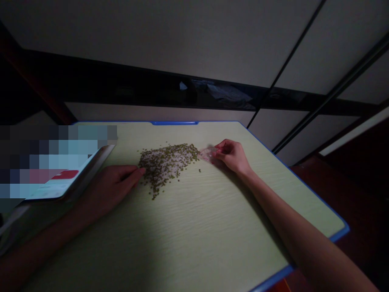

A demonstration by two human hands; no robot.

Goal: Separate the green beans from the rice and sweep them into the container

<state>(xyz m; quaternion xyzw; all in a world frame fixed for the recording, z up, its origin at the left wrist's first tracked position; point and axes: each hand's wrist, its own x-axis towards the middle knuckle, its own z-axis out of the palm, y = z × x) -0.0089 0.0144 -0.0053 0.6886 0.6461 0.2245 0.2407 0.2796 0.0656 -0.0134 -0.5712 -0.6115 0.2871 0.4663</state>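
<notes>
A flat heap of small green beans mixed with white grains (170, 160) lies on the pale green tabletop, with several strays around it. My left hand (120, 180) rests at the heap's left edge, its thumb and forefinger drawn together at the tips. Whatever is between them, if anything, is too small to make out. To the heap's right, the fingers of my right hand (229, 156) are closed on a clear plastic piece (207, 155). That piece lies low over the table and reaches the heap's right end; its exact kind is unclear.
The table (219, 227) has a blue edge and a blue handle strip (174, 123) at the back. A lit screen (65, 174), partly pixelated, stands at the left beside my forearm. Pale cabinet panels (152, 36) rise behind, with a dark recess holding crumpled plastic (229, 95).
</notes>
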